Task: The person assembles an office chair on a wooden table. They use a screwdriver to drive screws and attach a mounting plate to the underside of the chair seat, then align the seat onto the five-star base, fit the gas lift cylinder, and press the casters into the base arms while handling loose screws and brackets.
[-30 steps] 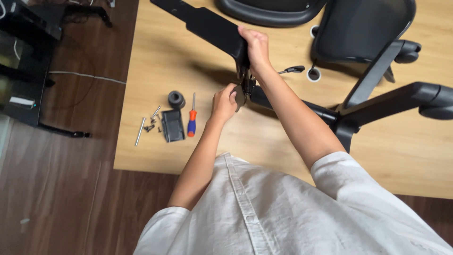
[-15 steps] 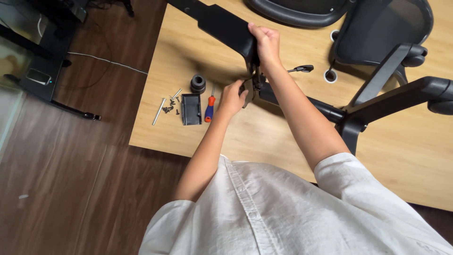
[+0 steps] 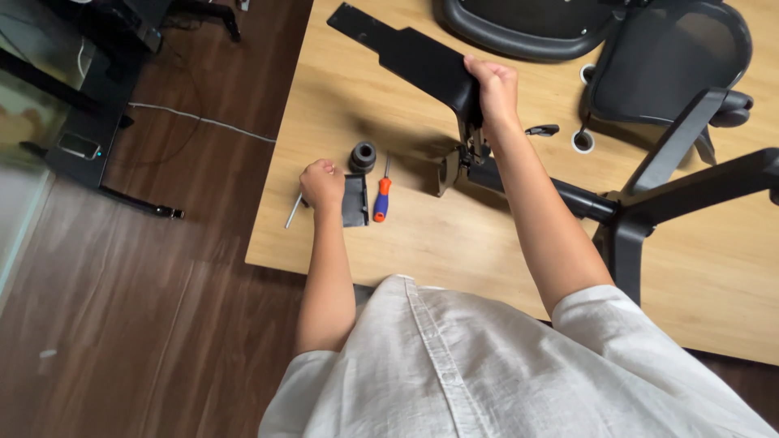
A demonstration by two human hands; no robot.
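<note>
Right hand [image 3: 495,85] grip pinching flat black bracket [image 3: 414,57] | left hand [image 3: 322,183] fisted over small parts

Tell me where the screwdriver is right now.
In the head view, the screwdriver with the orange and blue handle lies on the wooden table, just right of the small black plate by the left hand.

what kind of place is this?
Likely an office or home workroom: a wooden table over dark plank flooring, office chair parts and a screwdriver laid out, electronics on the floor.
</note>
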